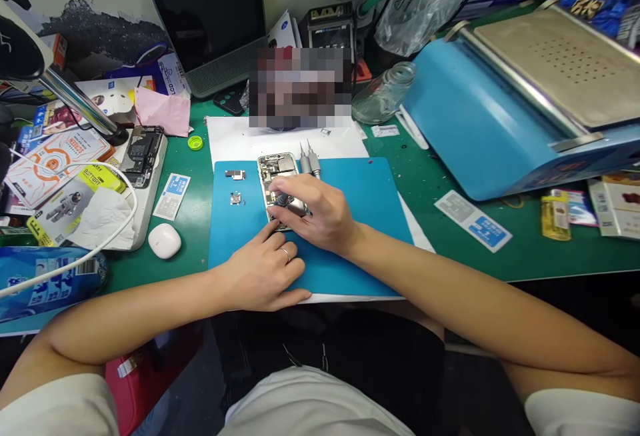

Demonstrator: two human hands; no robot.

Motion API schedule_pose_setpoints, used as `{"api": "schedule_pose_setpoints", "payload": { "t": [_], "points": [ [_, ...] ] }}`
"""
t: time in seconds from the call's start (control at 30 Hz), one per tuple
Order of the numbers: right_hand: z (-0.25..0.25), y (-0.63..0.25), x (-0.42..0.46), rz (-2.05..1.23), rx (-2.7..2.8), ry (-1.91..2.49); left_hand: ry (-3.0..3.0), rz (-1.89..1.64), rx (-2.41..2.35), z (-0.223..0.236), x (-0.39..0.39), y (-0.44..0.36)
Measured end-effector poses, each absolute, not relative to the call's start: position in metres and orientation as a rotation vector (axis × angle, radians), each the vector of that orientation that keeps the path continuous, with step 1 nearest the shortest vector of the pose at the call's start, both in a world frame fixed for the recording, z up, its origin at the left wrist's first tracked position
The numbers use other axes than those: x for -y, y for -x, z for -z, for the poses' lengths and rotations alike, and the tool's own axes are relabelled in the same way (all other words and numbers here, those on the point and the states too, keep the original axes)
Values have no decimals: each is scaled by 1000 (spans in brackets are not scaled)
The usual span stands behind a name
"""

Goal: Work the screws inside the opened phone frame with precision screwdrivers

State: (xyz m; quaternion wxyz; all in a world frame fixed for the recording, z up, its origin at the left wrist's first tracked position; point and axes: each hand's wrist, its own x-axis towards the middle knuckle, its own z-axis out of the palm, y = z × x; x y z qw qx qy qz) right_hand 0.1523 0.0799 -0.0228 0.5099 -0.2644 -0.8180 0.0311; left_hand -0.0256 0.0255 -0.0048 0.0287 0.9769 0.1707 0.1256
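An opened smartphone (pixel 270 168) with its inner parts bare lies on a blue mat (pixel 360 223). Over its lower half, my right hand (pixel 320 213) pinches a small screwdriver (pixel 283 200) between thumb and fingers; most of the tool is hidden, and whether its tip meets a screw I cannot tell. My left hand (pixel 267 269) rests on the mat with the thumb out, its index fingertip at the phone's lower edge. Two more grey screwdrivers (pixel 310 160) with thin tips lie beyond my right hand. Small phone parts (pixel 235 175) sit left of the phone.
At left are a white charging case (pixel 165 241), stacked boxes (pixel 60 163), another opened phone (pixel 142 156) and a white cable (pixel 131 189). A dark tablet screen (pixel 210 16) stands behind. A glass jar (pixel 383 96) lies tilted near a large blue machine (pixel 475 116) at right.
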Motion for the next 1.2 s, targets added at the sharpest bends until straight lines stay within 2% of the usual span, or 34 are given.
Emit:
{"api": "schedule_pose_setpoints", "payload": {
  "t": [0.7, 1.2],
  "points": [
    [19, -151, -79, 33, 2033, 585, -3013, -386, -542, 7, -25, 26],
    [15, -156, -83, -36, 1980, 622, -3001, -390, -530, 6, -25, 26]
  ]
}}
